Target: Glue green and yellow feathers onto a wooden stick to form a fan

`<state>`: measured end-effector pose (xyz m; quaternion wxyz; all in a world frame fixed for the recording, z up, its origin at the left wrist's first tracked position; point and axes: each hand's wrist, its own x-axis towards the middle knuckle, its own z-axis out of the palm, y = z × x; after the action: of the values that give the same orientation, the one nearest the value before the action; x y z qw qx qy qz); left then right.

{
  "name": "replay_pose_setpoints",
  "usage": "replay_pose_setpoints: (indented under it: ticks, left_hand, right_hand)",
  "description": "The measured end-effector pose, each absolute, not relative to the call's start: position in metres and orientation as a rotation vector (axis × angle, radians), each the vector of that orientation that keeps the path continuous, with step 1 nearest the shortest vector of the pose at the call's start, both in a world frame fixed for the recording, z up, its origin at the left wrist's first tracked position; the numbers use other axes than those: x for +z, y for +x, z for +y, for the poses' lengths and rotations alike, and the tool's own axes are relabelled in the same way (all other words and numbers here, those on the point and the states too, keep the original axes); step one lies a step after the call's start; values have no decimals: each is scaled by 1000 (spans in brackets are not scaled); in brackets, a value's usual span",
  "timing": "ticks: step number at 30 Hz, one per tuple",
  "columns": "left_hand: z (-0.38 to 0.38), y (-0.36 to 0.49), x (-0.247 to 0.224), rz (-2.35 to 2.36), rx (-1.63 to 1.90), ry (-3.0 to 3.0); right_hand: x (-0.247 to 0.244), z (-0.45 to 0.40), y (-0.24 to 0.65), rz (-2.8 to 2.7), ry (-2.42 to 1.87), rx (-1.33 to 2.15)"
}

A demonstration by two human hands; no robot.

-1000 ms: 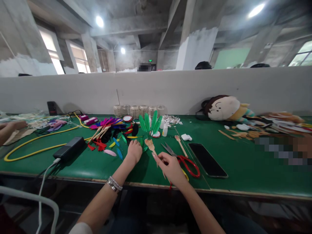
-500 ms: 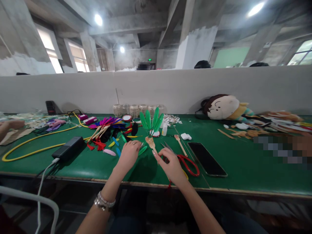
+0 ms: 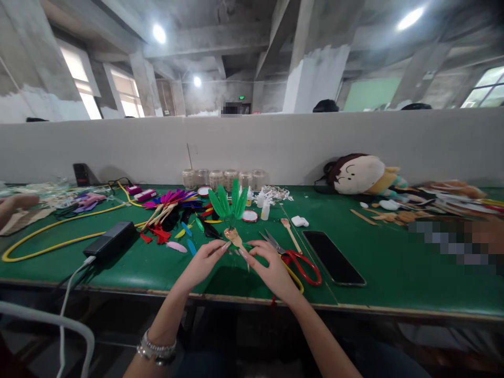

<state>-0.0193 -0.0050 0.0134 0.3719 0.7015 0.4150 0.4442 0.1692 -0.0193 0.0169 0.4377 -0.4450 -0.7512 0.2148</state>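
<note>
The wooden stick [image 3: 235, 238], green feathers [image 3: 222, 201] fanned from its broad end, is above the green tabletop [image 3: 378, 262]. The right hand [image 3: 271, 265] pinches its shaft between thumb and fingers. The left hand [image 3: 200, 263], thumb and fingertips drawn close, is at the broad end; whether it grips anything I cannot tell.

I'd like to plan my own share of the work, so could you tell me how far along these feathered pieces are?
Seemingly done: the bundle of feathered sticks with red tassels. In hand: a wooden piece topped with green feathers, in the right hand, the left hand close by. Apparently left: the featherless wooden piece beside the scissors.
</note>
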Motion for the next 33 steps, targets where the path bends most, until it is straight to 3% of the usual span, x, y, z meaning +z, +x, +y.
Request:
replay_pose_setpoints:
  ticks: [22,33]
  left_hand:
    - [-18,33,-12,956,1435,892]
    - [-15,19,1,943,1437,957]
  right_hand:
    - [12,-23,163,-2006,-1080,450]
    - [26,-32,162,-2096,-1097,413]
